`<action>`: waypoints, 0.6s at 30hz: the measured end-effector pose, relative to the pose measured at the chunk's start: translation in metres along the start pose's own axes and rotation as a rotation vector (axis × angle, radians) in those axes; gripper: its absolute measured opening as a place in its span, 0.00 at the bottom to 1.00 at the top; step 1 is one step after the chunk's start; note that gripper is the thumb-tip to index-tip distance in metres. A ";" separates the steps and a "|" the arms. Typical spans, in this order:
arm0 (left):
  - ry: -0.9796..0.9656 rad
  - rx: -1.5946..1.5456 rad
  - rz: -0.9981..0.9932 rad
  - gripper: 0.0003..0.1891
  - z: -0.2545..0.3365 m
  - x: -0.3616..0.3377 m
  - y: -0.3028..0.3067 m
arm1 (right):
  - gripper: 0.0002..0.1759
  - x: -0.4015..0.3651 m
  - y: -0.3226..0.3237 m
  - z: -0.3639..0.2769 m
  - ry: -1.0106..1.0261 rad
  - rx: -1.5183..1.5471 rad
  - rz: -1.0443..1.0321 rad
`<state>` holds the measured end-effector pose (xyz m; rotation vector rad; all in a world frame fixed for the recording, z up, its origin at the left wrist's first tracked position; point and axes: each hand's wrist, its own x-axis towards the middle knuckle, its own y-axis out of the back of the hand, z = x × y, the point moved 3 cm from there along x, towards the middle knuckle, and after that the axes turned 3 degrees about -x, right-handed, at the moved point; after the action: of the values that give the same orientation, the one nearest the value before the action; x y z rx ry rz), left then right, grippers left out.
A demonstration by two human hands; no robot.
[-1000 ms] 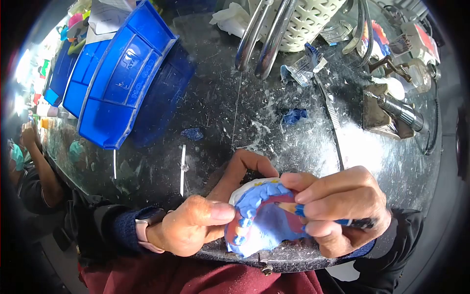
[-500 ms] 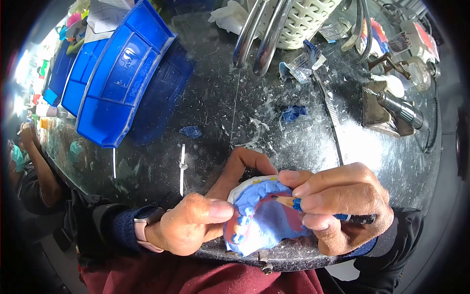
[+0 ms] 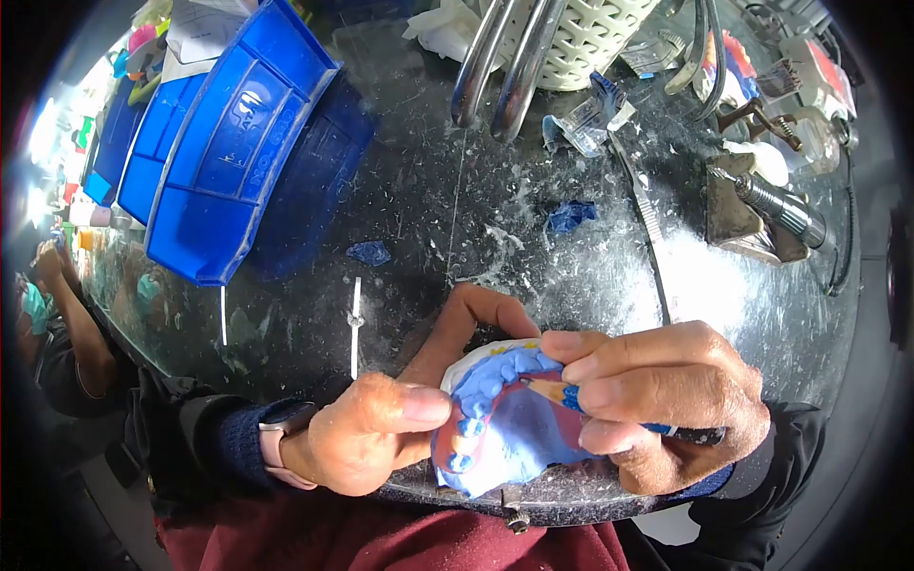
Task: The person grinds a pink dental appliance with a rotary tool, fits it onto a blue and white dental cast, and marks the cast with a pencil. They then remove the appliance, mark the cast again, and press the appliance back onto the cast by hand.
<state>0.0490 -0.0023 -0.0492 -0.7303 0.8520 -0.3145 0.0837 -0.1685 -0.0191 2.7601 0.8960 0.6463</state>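
Note:
A blue dental cast (image 3: 528, 433) with a white rim and pink parts along the tooth row is held over the table's front edge. My left hand (image 3: 376, 428) is closed on its left side, thumb on the front and a finger curled behind. In my right hand (image 3: 671, 400) is a blue pencil (image 3: 552, 388), its sharpened wooden end against the inner side of the tooth row. The fingertips of that hand also touch the cast's upper right edge. The pencil's far end comes out below the fingers.
Blue bins (image 3: 224, 143) stand at the back left. A white basket (image 3: 590, 43), metal rods (image 3: 519, 76), a long metal tool (image 3: 643, 214), a handpiece (image 3: 776, 205) on its stand and blue scraps (image 3: 571, 217) lie beyond. A co-worker's arm (image 3: 81, 324) shows at far left.
The pencil and my right hand have shifted slightly; the pencil tip sits a little further left. My left hand keeps its hold on the cast.

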 end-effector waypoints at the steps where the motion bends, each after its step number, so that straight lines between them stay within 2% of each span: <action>1: 0.008 0.006 0.002 0.41 0.000 -0.001 0.002 | 0.09 0.000 0.000 0.000 0.001 -0.006 -0.005; 12: 0.022 0.017 0.007 0.41 0.000 -0.001 0.002 | 0.08 -0.001 -0.001 0.000 -0.068 0.033 0.048; 18: 0.006 -0.010 -0.006 0.40 0.000 -0.001 -0.002 | 0.08 -0.001 0.001 -0.002 -0.033 0.079 0.102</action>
<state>0.0484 -0.0025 -0.0471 -0.7417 0.8577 -0.3177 0.0821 -0.1695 -0.0171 2.8937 0.7954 0.5919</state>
